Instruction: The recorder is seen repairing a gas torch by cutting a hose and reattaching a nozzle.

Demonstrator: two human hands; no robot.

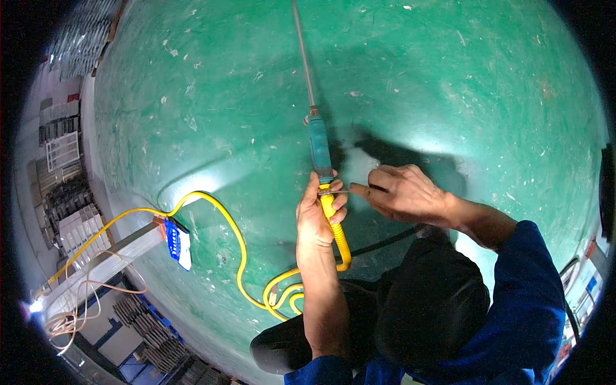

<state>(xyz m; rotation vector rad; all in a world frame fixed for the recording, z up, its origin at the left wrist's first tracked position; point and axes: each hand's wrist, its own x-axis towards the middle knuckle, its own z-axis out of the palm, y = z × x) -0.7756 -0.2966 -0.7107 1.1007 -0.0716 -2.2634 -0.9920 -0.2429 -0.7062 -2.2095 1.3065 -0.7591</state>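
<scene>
My left hand (314, 221) is closed around the lower end of a teal spray gun (319, 144), where a yellow hose (339, 239) joins it. A long thin metal lance (304, 58) runs from the gun toward the far edge. Around the joint sits a small metal hose clamp (325, 190), between my left fingers. My right hand (414, 196) grips a screwdriver (344, 191), its thin shaft pointing left at the clamp. Most of its handle is hidden in my fist. Whether the tip touches the clamp screw is too small to tell.
Loops of yellow hose lie on the green floor (417, 83) at left, near my dark-trousered knees (430, 301). A blue-and-white packet (178, 245) is by a beam (131, 240). A pale coiled cord (70, 321) hangs at lower left. Stacked panels (63, 151) line the left side.
</scene>
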